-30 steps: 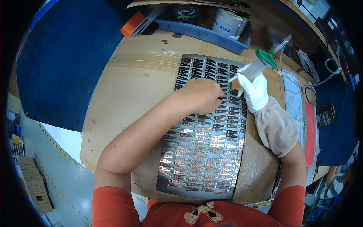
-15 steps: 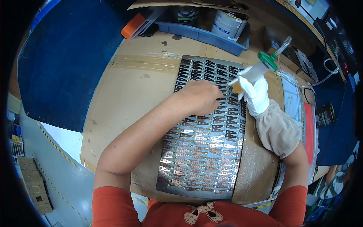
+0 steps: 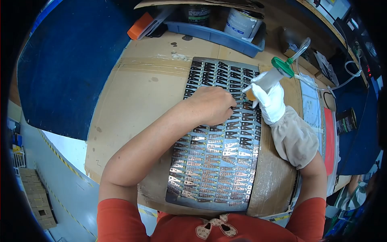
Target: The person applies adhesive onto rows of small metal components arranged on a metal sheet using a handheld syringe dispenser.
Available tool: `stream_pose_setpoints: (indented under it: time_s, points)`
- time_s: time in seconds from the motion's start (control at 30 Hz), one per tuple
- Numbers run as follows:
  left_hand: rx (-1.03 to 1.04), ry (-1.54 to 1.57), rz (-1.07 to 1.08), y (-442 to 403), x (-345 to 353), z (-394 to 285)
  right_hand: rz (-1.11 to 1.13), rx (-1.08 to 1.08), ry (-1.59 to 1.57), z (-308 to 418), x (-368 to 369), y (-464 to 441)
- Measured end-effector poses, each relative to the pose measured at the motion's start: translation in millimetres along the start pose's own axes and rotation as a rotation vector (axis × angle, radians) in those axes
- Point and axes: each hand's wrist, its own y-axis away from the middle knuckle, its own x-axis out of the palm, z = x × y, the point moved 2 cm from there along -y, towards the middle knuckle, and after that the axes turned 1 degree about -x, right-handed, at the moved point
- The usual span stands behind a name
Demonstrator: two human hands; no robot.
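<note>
My right hand [image 3: 271,103], in a white glove, is wrapped round a dispensing syringe [image 3: 271,78] with a green cap and an air tube. The syringe leans with its lower end down toward a metal plate [image 3: 238,206]. Rows of small, dark, tapered metal pieces [image 3: 229,149] cover this plate, with shiny yellowish dots among them. Bare and closed, my left hand [image 3: 213,105] rests over the middle of the rows, just left of the syringe tip. Its fingertips are pinched together and point away from me, so whatever lies between them is hidden.
A blue tray [image 3: 213,35] holding tins [image 3: 243,26] stands at the back, near an orange object [image 3: 140,27]. Cardboard [image 3: 133,92] covers the bench. The clear tube [image 3: 322,89] loops to the right. A dark tin [image 3: 346,121] and a red sheet [image 3: 329,141] lie at the right.
My right hand and the syringe have shifted slightly to the left, with the green cap a little lower. My left hand stays almost in place over the rows.
</note>
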Motion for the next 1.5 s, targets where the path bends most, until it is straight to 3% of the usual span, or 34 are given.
stream_pose_setpoints:
  time_s: [1.5]
  points:
    - [0.03, 0.015, -0.021, 9, 4, -2, 0.05, -0.002, -0.009, 4, 1, 10]
